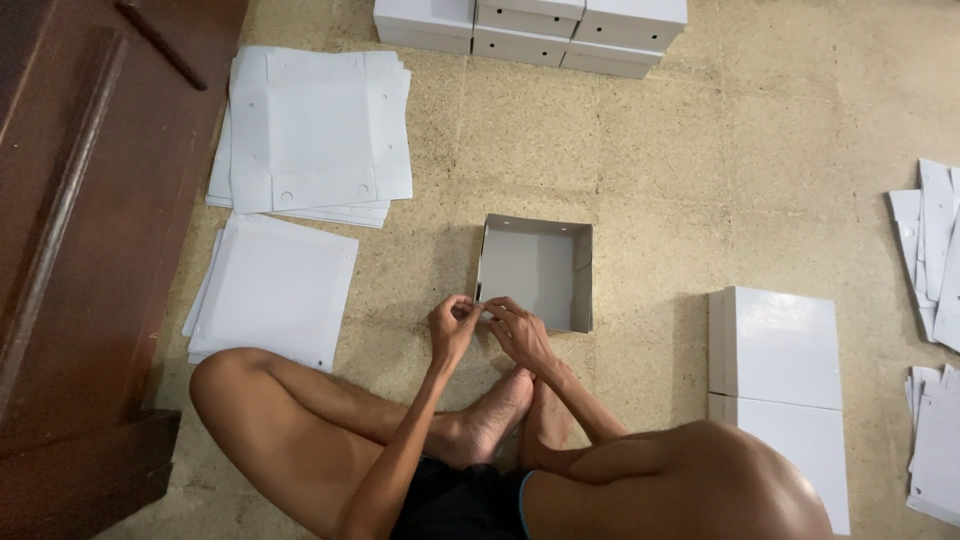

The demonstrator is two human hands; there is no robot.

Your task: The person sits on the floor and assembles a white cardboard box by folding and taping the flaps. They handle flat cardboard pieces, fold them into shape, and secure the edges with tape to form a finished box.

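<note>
To your left lie two stacks of flat white cardboard sheets [310, 135] beside a dark wooden cabinet [80, 200]; finished white boxes [530, 25] sit ahead, more [775, 350] at right.

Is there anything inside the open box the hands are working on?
No, the open box shows only its bare grey bottom, while both hands pinch its near corner.

White cardboard box [535, 272] with grey inside, on speckled beige floor [720, 180].
</note>
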